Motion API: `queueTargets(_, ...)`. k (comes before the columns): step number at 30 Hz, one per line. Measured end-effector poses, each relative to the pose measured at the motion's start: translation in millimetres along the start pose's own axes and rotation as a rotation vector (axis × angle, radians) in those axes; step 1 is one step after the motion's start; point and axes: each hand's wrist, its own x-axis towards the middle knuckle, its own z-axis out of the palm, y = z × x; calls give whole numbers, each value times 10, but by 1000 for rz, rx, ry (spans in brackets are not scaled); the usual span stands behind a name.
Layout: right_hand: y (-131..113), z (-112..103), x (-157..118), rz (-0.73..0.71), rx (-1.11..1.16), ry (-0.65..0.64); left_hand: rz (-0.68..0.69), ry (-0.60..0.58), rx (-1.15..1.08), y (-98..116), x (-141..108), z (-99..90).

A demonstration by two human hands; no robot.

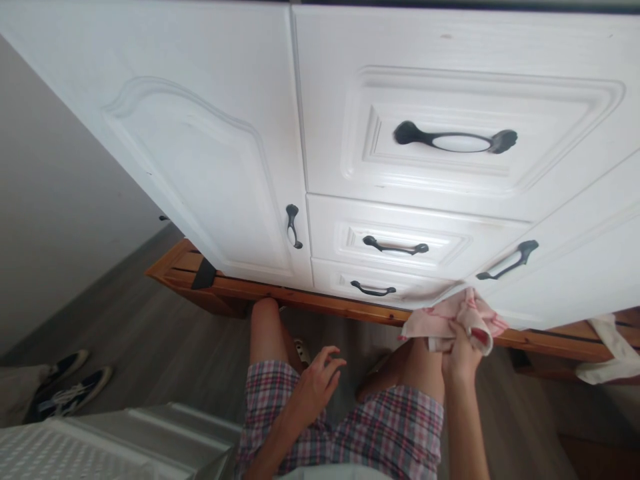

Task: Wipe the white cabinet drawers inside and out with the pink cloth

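A pink and white cloth [445,319] is bunched in my right hand [460,357]. It presses against the lower part of the white cabinet [330,153], close to the seam between the bottom drawer [335,275] and the right-hand door [565,260]. My left hand [320,380] hovers over my lap near my knee, fingers loosely bent and apart, with nothing in it. Dark handles with white inlays mark the top drawer [460,141], the middle drawer [345,237] and the left door [200,180]; all of these fronts are closed.
Beneath the cabinet runs a wooden base [350,315]. At right a white strap-like item [615,353] hangs over it. A person's shoes [70,397] stand on the dark floor [170,353] at left. A white perforated surface [75,453] fills the lower left.
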Motion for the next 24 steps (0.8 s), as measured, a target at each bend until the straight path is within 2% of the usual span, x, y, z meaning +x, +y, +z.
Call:
queueTargets(3,405,-581,-625,375,99,-58,-8,5,6,-46,27,-7)
queueTargets(5,698,-998,-1064,533,71,-4,-8,-1,11,-75,56,-19)
queueTargets(7,934,-1380,-1406,701,90,-22,-2,-6,14,-88,104,-36)
queueTargets(9,1036,-1672,-1571,772,106,-36,12,2,18,-72,184,-63)
queueTargets(11,957,-1837,-1536,749,96,1,34,25,13,-19,304,-102)
queueTargets(14,538,-1836,-1200,536,127,63,87,67,-23,133,554,-185)
queueTargets(17,17,-1619,-768,309,230,45,162,100,-39,328,856,-265)
queueTargets(19,-223,-1417,-550,255,229,16,200,104,-12,436,1059,-284)
queueTargets(21,-322,-1208,-438,222,212,-24,212,96,54,501,1238,-266)
queueTargets(24,-247,-958,-478,227,202,-65,206,88,149,517,1418,-197)
